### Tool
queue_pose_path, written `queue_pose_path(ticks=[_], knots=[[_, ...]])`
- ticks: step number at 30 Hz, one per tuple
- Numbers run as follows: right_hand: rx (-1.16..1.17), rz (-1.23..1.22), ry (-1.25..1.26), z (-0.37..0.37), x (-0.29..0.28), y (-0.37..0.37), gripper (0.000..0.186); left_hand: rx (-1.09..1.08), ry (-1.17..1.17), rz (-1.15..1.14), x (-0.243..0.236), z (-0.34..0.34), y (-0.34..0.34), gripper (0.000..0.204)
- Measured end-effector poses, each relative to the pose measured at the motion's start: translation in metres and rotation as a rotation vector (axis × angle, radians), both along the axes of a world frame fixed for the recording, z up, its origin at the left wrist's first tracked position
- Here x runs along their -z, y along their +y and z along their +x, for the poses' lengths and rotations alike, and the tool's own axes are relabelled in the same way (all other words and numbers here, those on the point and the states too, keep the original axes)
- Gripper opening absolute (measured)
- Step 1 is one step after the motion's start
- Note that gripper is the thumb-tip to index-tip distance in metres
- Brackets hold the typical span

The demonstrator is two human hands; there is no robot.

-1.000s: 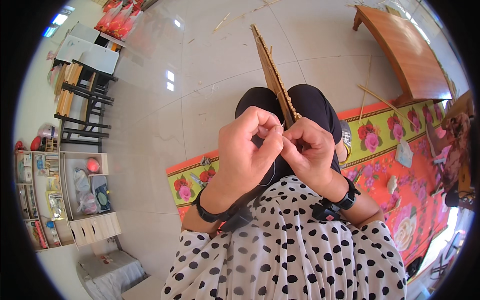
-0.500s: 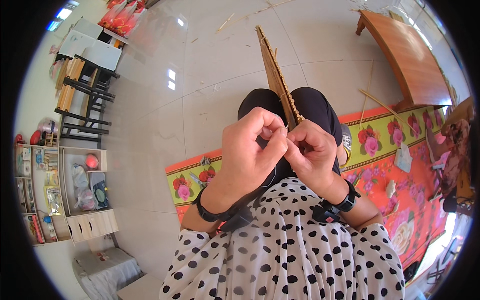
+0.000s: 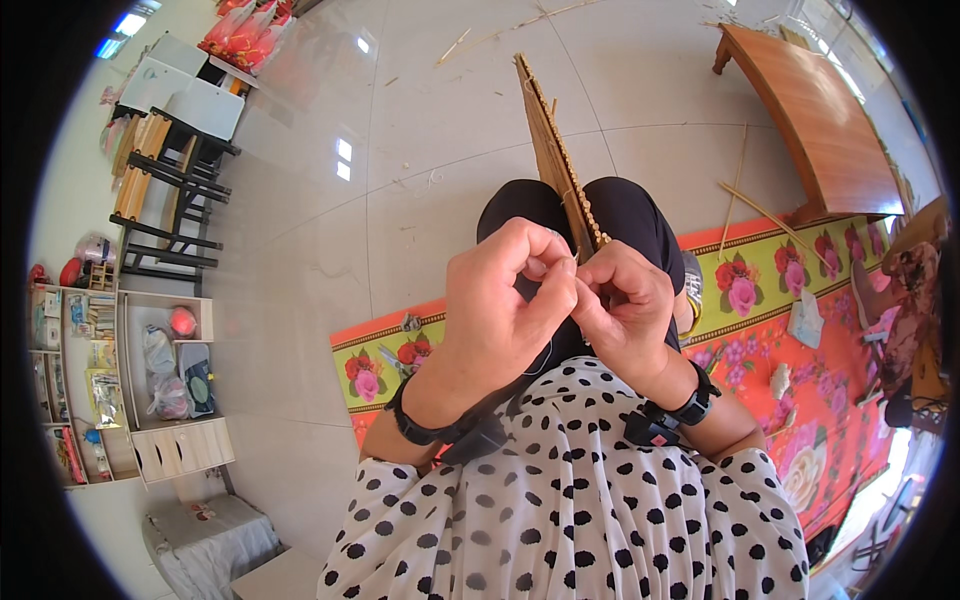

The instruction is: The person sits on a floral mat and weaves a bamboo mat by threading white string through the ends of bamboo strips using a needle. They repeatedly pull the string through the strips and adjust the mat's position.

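Note:
In front of my lap, my left hand (image 3: pixel 512 300) and my right hand (image 3: pixel 627 303) meet with thumbs and forefingers pinched together. What sits between the fingertips is too small to make out. A thin white thread (image 3: pixel 541 362) dangles below my left hand, its upper end hidden behind it. Just beyond my fingers, a long narrow piece of tan stalks (image 3: pixel 556 150) bound side by side rises from between my knees, tapering away from me. Its near end lies behind my hands. Neither hand visibly grips it.
Black-trousered knees (image 3: pixel 620 200) are under the work. A red and green flowered mat (image 3: pixel 740 290) lies beneath me, with loose sticks (image 3: pixel 775 215) across its edge. A brown wooden table (image 3: pixel 810 110) stands far right. Shelves (image 3: pixel 170 440) and stacked stools (image 3: pixel 180 190) line the left wall.
The hands hold nearly the same pinch; my left hand and the stalk piece sit very slightly lower in the view. Nothing has visibly been taken up or let go.

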State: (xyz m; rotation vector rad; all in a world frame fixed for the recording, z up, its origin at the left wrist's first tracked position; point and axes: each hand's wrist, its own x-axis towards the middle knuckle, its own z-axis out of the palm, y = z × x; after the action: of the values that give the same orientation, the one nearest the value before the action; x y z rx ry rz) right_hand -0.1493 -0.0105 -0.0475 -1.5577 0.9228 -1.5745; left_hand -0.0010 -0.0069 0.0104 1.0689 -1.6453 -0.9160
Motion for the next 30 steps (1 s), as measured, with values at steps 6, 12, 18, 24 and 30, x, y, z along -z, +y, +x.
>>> queue_pose_path(ticks=[6, 12, 18, 24, 30], knots=[[-0.014, 0.034, -0.034, 0.001, 0.001, 0.001, 0.012, -0.010, -0.004, 0.016, -0.001, -0.001, 0.000, 0.003], [-0.006, 0.009, -0.005, 0.001, 0.001, 0.000, 0.013, -0.018, -0.012, 0.011, 0.002, 0.000, -0.001, 0.003], [0.011, -0.001, 0.017, 0.001, -0.001, 0.000, 0.014, -0.054, -0.008, -0.056, 0.004, -0.003, 0.000, 0.005], [0.026, -0.015, 0.007, 0.002, 0.002, 0.000, 0.016, -0.111, 0.005, -0.158, 0.010, -0.008, -0.003, 0.009], [0.042, -0.008, 0.011, 0.002, 0.000, 0.001, 0.017, -0.131, -0.036, -0.195, 0.010, -0.009, -0.001, 0.010]])
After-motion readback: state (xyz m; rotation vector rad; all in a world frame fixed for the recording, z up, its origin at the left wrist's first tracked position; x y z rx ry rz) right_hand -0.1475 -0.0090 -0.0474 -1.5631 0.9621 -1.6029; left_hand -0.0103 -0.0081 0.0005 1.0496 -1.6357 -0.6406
